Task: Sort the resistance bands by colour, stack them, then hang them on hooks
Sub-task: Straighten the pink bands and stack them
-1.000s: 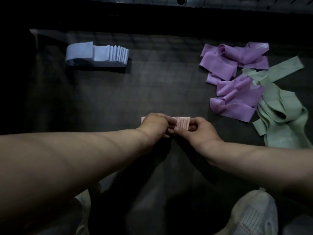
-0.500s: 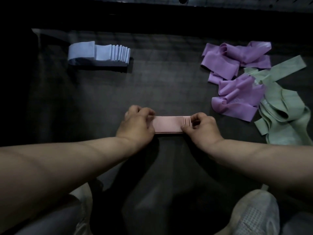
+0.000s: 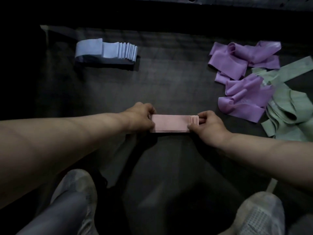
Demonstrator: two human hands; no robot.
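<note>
A flat stack of pink bands (image 3: 171, 123) lies on the dark mat (image 3: 169, 78) in the middle. My left hand (image 3: 140, 117) grips its left end and my right hand (image 3: 207, 126) pinches its right end, where the layered edges show. A neat stack of pale blue bands (image 3: 106, 50) sits at the far left. Loose purple bands (image 3: 243, 72) lie in a heap at the right, with loose green bands (image 3: 291, 106) beside and partly under them.
Both of my feet in pale mesh shoes (image 3: 74, 197) (image 3: 257, 216) rest on the near part of the mat. A dark wall base and a light perforated strip (image 3: 220, 0) run along the far edge.
My hands were close together over the bunched pink bands; they have moved apart to the two ends, and the pink stack now lies stretched out flat between them.
</note>
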